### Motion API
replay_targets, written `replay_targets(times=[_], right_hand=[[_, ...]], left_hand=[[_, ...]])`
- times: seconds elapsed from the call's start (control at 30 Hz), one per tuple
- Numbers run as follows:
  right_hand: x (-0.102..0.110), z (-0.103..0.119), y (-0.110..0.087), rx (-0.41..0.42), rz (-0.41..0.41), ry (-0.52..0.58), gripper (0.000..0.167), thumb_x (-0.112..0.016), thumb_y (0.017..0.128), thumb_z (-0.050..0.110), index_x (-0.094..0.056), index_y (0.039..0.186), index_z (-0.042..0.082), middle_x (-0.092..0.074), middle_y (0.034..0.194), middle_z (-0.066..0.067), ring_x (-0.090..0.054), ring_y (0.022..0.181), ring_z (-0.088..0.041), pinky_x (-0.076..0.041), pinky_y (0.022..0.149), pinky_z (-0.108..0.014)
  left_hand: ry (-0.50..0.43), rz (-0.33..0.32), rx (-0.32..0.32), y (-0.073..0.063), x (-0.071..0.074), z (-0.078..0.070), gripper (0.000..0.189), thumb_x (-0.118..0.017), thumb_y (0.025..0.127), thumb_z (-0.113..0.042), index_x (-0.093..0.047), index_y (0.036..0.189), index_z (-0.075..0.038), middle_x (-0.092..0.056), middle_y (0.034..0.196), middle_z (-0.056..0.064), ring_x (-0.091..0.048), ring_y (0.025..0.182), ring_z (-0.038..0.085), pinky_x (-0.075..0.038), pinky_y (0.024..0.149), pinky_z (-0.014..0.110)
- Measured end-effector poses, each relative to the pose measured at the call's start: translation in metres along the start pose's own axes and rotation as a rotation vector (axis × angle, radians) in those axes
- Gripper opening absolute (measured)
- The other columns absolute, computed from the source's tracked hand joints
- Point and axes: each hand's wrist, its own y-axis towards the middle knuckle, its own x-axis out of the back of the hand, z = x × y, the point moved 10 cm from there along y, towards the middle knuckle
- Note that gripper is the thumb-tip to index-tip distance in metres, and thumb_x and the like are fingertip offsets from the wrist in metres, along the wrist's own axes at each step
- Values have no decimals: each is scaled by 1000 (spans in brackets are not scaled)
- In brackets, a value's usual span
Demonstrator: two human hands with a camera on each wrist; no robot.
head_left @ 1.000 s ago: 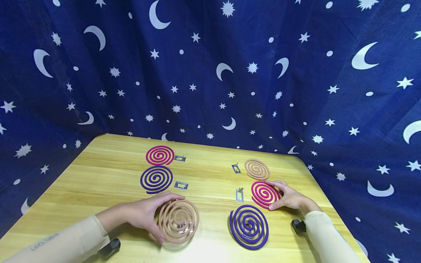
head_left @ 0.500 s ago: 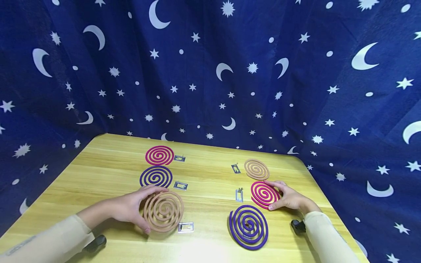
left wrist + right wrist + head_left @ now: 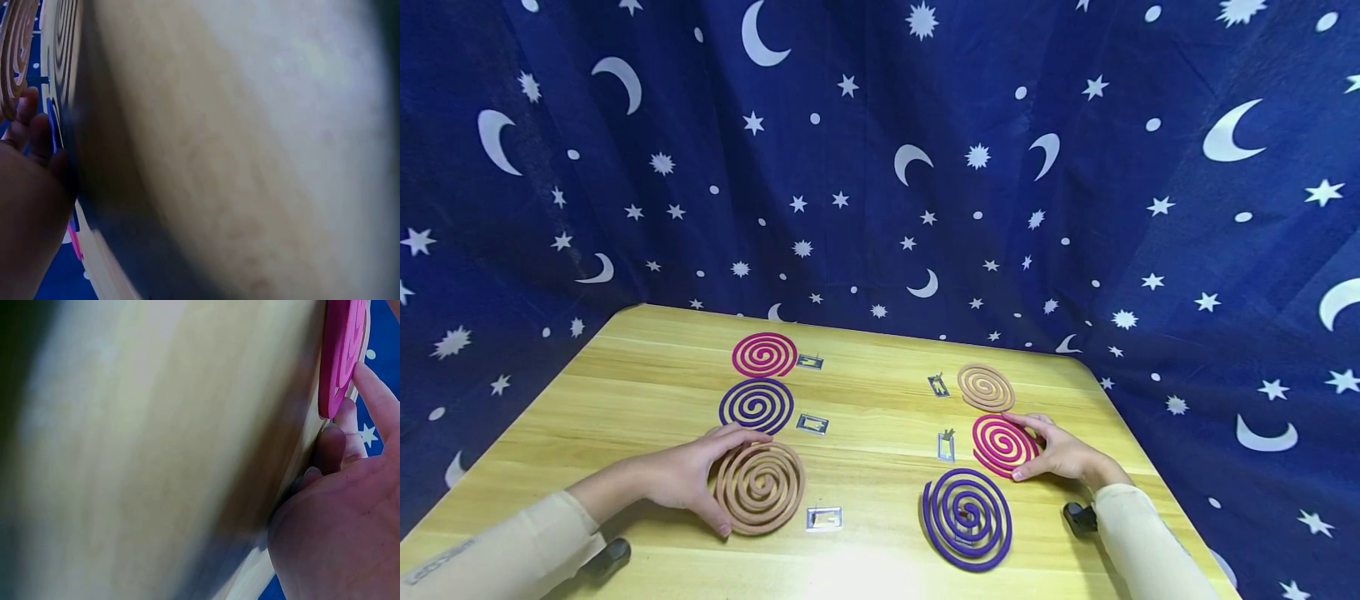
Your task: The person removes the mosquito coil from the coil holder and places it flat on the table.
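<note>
My left hand [image 3: 688,475] holds a tan mosquito coil [image 3: 760,487] by its left edge, with thumb and fingers spread around the rim. In the left wrist view that tan coil [image 3: 15,50] shows at the upper left, a little off the wooden surface. A small metal coil stand [image 3: 824,518] lies just right of it. On the right, my right hand [image 3: 1060,450] grips a pink mosquito coil [image 3: 1002,445] at its rim, thumb at the near side. The pink coil [image 3: 342,356] appears low over the table in the right wrist view.
Purple [image 3: 756,407] and magenta [image 3: 764,355] coils lie behind my left hand, each beside a metal stand. A tan coil [image 3: 986,387] lies behind the pink one. Another purple coil [image 3: 967,519] sits over a stand at front right. A starry curtain [image 3: 865,167] backs the table.
My left hand has carried the tan coil left, off the spot above the front metal stand, which now shows uncovered. The right hand and pink coil have stayed in place.
</note>
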Motion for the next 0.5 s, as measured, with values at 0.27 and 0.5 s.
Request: replay_targets(times=[0.27, 0.5], right_hand=[[-1, 1, 1, 28, 0, -14, 99, -96, 65, 12, -46, 149, 4, -38, 138, -21, -41, 121, -36, -31, 105, -51], [1, -2, 1, 24, 0, -9, 99, -96, 64, 11, -46, 149, 5, -38, 138, -20, -41, 122, -36, -30, 106, -52]], left_hand=[[142, -17, -27, -4, 3, -4, 109, -94, 55, -53, -46, 146, -16, -46, 136, 1, -40, 123, 31, -34, 101, 57], [217, -3, 32, -8, 6, 3, 115, -93, 52, -58, -47, 146, -11, -44, 137, 4, -39, 123, 37, -32, 96, 67]])
